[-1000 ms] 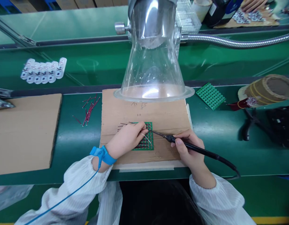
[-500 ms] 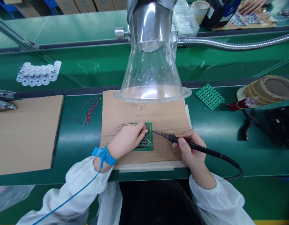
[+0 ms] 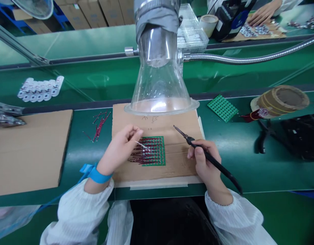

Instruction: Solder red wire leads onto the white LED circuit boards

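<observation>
1. Circuit board (image 3: 157, 160) lies flat on the cardboard sheet (image 3: 182, 160) in front of me, between my hands. Dark red leads (image 3: 146, 153) cover most of it in rows, so I can't make out the pads or joints beneath them; only its green edge shows at the right and bottom.
2. My left hand (image 3: 123, 146) is pinched closed on a thin silvery wire (image 3: 140, 144), held just above the leads. Its upper end vanishes between my fingers.
3. My right hand (image 3: 204, 160) grips a black soldering iron (image 3: 210, 156) like a pen, its tip pointing up and away, apart from the board. Its rear end is cut off near my sleeve.
4. Clear fume hood (image 3: 159, 85) stands over the top of the cardboard sheet, with glare across it.
5. Loose red leads (image 3: 99, 126) lie to the left; a spare green board (image 3: 222, 108) and a tape roll (image 3: 281, 98) lie to the right. Black pliers (image 3: 261, 141) sit in shadow, hard to make out. A co-worker's hand (image 3: 262, 13) is cut off at the top.
</observation>
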Motion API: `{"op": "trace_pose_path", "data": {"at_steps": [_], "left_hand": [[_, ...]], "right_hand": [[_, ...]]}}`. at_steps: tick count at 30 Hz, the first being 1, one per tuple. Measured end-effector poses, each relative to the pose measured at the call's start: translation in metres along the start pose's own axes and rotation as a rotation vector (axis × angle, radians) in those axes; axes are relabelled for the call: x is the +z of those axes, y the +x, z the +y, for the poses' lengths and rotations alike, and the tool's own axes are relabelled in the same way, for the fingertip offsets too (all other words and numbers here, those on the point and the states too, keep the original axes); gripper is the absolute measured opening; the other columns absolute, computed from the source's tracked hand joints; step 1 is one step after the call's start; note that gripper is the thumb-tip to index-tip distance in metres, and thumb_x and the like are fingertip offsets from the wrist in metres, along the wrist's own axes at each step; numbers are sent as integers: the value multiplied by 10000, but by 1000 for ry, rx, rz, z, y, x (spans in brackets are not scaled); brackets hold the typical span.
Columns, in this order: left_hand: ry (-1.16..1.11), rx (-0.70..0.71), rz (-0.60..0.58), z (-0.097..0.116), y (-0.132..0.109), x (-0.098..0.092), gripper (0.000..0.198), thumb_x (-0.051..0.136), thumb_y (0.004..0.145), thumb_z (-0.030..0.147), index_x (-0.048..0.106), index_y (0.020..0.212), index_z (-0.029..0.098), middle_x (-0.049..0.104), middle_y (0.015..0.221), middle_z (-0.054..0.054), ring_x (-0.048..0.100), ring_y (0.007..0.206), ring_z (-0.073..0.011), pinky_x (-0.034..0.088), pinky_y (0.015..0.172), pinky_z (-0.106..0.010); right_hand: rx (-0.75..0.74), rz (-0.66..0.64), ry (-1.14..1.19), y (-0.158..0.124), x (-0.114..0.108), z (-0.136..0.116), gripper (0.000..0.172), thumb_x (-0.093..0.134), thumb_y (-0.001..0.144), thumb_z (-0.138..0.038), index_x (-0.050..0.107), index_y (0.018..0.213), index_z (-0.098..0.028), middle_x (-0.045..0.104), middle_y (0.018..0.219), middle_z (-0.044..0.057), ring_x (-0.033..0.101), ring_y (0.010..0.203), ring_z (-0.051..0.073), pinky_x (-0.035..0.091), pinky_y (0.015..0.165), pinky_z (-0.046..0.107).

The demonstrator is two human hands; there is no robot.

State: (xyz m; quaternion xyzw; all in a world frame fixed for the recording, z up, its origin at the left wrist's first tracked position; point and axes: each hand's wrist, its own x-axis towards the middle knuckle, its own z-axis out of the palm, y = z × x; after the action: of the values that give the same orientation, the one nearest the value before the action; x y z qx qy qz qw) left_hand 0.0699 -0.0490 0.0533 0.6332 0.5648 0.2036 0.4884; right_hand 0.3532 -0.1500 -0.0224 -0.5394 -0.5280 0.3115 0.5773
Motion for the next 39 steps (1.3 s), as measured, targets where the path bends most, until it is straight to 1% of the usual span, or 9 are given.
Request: {"op": "trace_pose_path", "data": {"at_steps": [4,8,13,16,22,29,32,35,39], "left_hand": [[-518,-256,-297,2,-9,18,365,662,1047,558,599,1051,199,443,751,64,305,550,-76,210,486,-215],[-624,-255,-387,-3,-13,31,355,777,999,478,655,1105,162,572,823,24,465,625,-78,313,489,-185],[-551,-172,-397,-7,-12,25,405,773,1031,498,665,1209,150,751,993,-47,667,724,-97,518,634,-210],[-463,-146,-423,-7,-10,25,355,734,1052,497,654,1106,155,794,1002,-80,712,737,-121,560,662,-240],[-209,-82,-378,-10,-10,30,299,611,1080,481,635,972,204,769,940,-39,613,626,-128,485,520,-254],[132,112,-301,-9,-6,24,340,547,1119,417,687,878,222,751,847,-10,678,846,-200,519,812,-348],[173,106,-338,-9,-4,22,372,509,1132,417,665,851,228,775,854,-15,690,849,-214,511,838,-367],[176,84,-366,-9,-4,22,254,504,1121,380,688,1020,236,777,852,-9,706,846,-223,517,819,-362],[271,108,-300,-6,-4,27,188,524,1110,323,638,991,234,735,826,2,669,773,-209,460,735,-341]], "right_hand": [[-57,-109,-113,1,0,-4,159,662,1162,-368,785,1240,-306,734,855,-11,709,746,173,575,722,323],[-64,-107,-140,3,1,-8,151,662,1162,-364,788,1222,-305,732,868,-7,703,752,175,574,736,323],[-36,-88,-129,2,2,-8,152,652,1167,-336,783,1241,-315,731,863,-22,703,733,160,577,741,303],[-54,-140,-156,2,5,-9,153,654,1165,-342,788,1236,-318,745,877,-20,718,750,159,579,750,295],[-69,-187,-202,3,10,-17,162,647,1168,-364,792,1200,-299,794,936,5,773,824,177,603,802,300],[-74,-220,-221,2,9,-21,162,634,1170,-341,786,1206,-297,818,971,9,792,852,180,617,831,298],[-70,-210,-237,3,8,-22,161,634,1169,-343,784,1204,-297,816,971,9,793,856,181,622,836,301],[-60,-186,-245,2,6,-22,174,630,1171,-364,788,1199,-296,807,952,11,792,849,188,630,843,316],[-6,-167,-240,-3,2,-21,176,647,1163,-394,782,1237,-309,782,898,0,768,780,186,636,807,332]]}}
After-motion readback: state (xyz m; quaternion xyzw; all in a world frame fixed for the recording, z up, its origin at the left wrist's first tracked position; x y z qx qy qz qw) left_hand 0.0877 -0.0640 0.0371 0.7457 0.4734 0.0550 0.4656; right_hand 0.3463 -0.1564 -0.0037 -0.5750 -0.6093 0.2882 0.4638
